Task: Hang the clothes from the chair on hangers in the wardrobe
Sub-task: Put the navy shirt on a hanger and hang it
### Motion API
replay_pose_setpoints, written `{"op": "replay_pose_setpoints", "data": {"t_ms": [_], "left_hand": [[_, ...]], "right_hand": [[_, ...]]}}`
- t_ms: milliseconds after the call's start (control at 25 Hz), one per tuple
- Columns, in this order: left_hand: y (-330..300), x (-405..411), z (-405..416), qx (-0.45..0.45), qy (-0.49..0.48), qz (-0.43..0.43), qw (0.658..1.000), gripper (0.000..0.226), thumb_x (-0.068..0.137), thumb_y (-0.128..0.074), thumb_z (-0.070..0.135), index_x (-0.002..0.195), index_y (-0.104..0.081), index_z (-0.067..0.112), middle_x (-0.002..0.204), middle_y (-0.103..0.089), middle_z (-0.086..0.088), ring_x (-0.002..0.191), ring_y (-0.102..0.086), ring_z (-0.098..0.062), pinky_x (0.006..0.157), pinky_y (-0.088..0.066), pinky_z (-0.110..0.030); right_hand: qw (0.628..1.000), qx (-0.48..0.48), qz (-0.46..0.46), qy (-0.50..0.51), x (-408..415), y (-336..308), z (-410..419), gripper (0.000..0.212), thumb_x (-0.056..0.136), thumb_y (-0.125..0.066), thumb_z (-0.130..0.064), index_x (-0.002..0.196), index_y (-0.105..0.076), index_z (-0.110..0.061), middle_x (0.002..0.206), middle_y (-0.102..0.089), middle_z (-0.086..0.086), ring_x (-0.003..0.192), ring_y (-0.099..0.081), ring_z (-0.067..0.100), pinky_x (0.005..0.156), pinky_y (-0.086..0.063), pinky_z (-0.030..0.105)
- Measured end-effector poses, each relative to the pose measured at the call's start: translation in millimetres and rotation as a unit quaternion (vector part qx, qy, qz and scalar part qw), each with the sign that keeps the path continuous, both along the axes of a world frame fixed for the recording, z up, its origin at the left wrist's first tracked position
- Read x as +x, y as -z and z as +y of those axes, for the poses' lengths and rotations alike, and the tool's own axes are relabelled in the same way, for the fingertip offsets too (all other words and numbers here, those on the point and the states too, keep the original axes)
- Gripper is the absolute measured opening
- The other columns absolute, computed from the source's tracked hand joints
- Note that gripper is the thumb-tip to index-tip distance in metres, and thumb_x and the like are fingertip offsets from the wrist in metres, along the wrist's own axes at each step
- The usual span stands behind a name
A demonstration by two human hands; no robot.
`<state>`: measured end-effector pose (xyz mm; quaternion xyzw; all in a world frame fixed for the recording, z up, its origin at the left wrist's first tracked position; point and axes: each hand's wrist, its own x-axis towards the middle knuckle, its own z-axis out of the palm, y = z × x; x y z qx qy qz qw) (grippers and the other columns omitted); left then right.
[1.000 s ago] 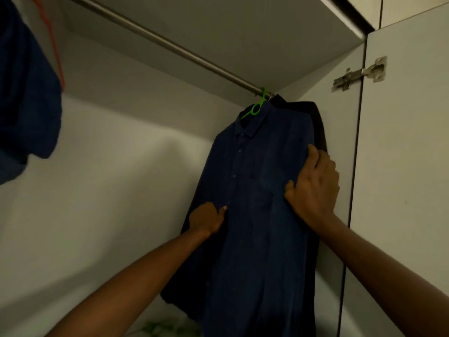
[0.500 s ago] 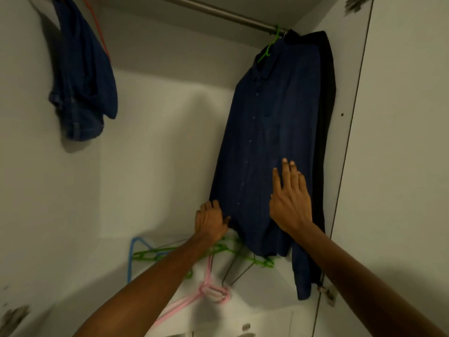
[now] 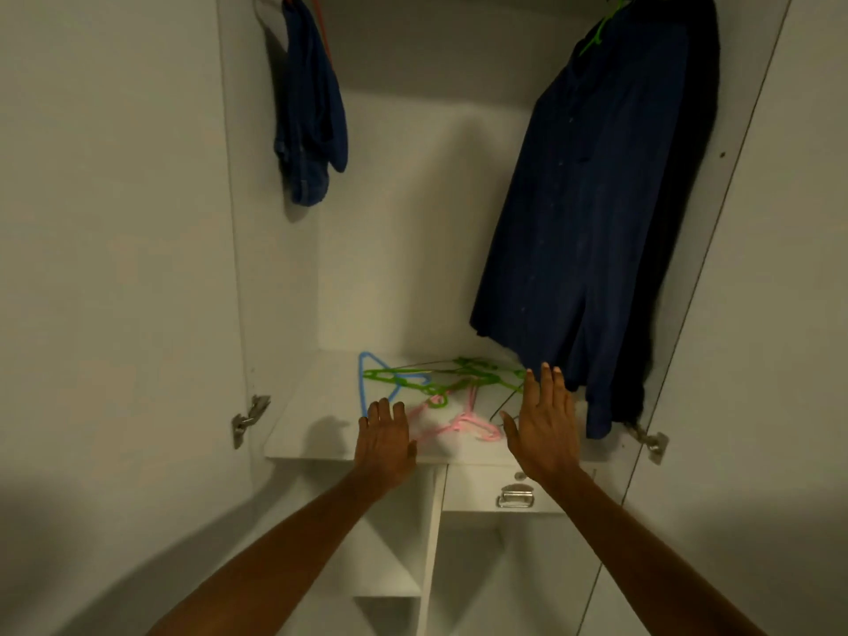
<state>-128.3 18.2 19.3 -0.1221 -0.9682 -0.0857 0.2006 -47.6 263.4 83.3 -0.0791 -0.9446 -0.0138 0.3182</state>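
A long dark blue button shirt hangs full length on a green hanger above and beyond the right hand, its hem just past that hand's fingertips, with a black garment hanging close behind it. Far above the left hand, a bunched blue denim piece hangs from an orange hanger. Loose hangers, green, blue and pink, lie tangled on the wardrobe shelf between and just beyond both hands.

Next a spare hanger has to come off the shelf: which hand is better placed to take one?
Probably the left hand: open, it hovers right beside the pink hanger, near the blue hanger. The right hand, also open, sits nearer the hanging navy shirt.
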Motion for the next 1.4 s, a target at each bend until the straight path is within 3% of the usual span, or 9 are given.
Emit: {"op": "replay_pose_setpoints", "data": {"t_ms": [200, 400, 600, 680, 760, 920, 1120, 1280, 1400], "left_hand": [[29, 66, -64, 0.017, -0.057, -0.015, 0.998, 0.066, 0.08, -0.073, 0.037, 0.135, -0.052, 0.008, 0.128, -0.055, -0.015, 0.12, -0.052, -0.034, 0.094, -0.048, -0.045], [61, 144, -101, 0.059, -0.135, -0.026, 0.989, 0.066, 0.085, -0.071, 0.037, 0.139, -0.048, 0.007, 0.133, -0.053, -0.015, 0.123, -0.05, -0.034, 0.1, -0.046, -0.045], [115, 247, -146, 0.091, -0.172, -0.036, 0.98, 0.067, 0.083, -0.076, 0.034, 0.139, -0.049, 0.009, 0.134, -0.056, -0.013, 0.124, -0.054, -0.033, 0.102, -0.049, -0.044], [144, 298, -168, 0.087, -0.201, -0.051, 0.974, 0.068, 0.086, -0.075, 0.033, 0.143, -0.046, 0.01, 0.142, -0.052, -0.015, 0.131, -0.051, -0.035, 0.107, -0.046, -0.044], [167, 354, -189, 0.087, -0.255, -0.079, 0.96, 0.07, 0.089, -0.072, 0.034, 0.148, -0.042, 0.01, 0.15, -0.047, -0.015, 0.139, -0.045, -0.033, 0.114, -0.041, -0.043], [187, 451, -235, 0.097, -0.356, -0.097, 0.924, 0.068, 0.09, -0.066, 0.028, 0.15, -0.038, 0.01, 0.153, -0.043, -0.015, 0.143, -0.037, -0.033, 0.119, -0.035, -0.047], [172, 530, -289, 0.127, -0.422, -0.056, 0.896, 0.062, 0.076, -0.077, 0.023, 0.13, -0.051, 0.008, 0.127, -0.056, -0.018, 0.116, -0.055, -0.037, 0.094, -0.049, -0.048], [183, 570, -339, 0.154, -0.485, -0.056, 0.859, 0.056, 0.079, -0.057, 0.034, 0.13, -0.049, 0.011, 0.131, -0.055, -0.019, 0.121, -0.051, -0.042, 0.098, -0.047, -0.052], [191, 595, -386, 0.17, -0.507, -0.046, 0.844, 0.056, 0.075, -0.065, 0.021, 0.128, -0.051, 0.009, 0.125, -0.058, -0.018, 0.114, -0.054, -0.041, 0.095, -0.048, -0.049]], "right_hand": [[0.996, -0.028, -0.059, -0.068, 22, 46, -47, 0.091, 0.091, -0.036, -0.068, 0.155, -0.036, -0.003, 0.16, -0.033, 0.026, 0.149, -0.029, 0.044, 0.119, -0.028, 0.055], [0.981, -0.06, -0.079, -0.166, 54, 86, -100, 0.088, 0.093, -0.057, -0.056, 0.158, -0.028, -0.005, 0.165, -0.024, 0.022, 0.153, -0.019, 0.04, 0.123, -0.022, 0.052], [0.963, -0.05, -0.109, -0.24, 100, 135, -150, 0.081, 0.095, -0.041, -0.057, 0.153, -0.037, -0.001, 0.16, -0.033, 0.025, 0.148, -0.028, 0.043, 0.119, -0.031, 0.054], [0.954, -0.057, -0.12, -0.27, 125, 165, -172, 0.079, 0.097, -0.046, -0.054, 0.154, -0.036, -0.001, 0.16, -0.031, 0.026, 0.148, -0.028, 0.043, 0.119, -0.03, 0.054], [0.934, -0.049, -0.146, -0.321, 158, 198, -198, 0.08, 0.097, -0.055, -0.05, 0.157, -0.032, -0.002, 0.163, -0.025, 0.025, 0.151, -0.024, 0.043, 0.121, -0.028, 0.053], [0.895, -0.041, -0.188, -0.402, 225, 234, -259, 0.08, 0.097, -0.057, -0.05, 0.157, -0.031, -0.004, 0.164, -0.026, 0.023, 0.151, -0.024, 0.04, 0.122, -0.029, 0.051], [0.842, 0.029, -0.195, -0.502, 291, 243, -340, 0.08, 0.096, -0.057, -0.049, 0.157, -0.033, -0.003, 0.163, -0.028, 0.025, 0.151, -0.028, 0.041, 0.121, -0.031, 0.053], [0.793, 0.057, -0.22, -0.566, 338, 257, -411, 0.081, 0.097, -0.051, -0.049, 0.159, -0.026, -0.004, 0.165, -0.024, 0.025, 0.153, -0.025, 0.04, 0.12, -0.032, 0.053], [0.782, 0.055, -0.222, -0.58, 358, 258, -467, 0.081, 0.097, -0.054, -0.05, 0.159, -0.027, -0.004, 0.163, -0.029, 0.025, 0.151, -0.029, 0.04, 0.12, -0.032, 0.051]]}}
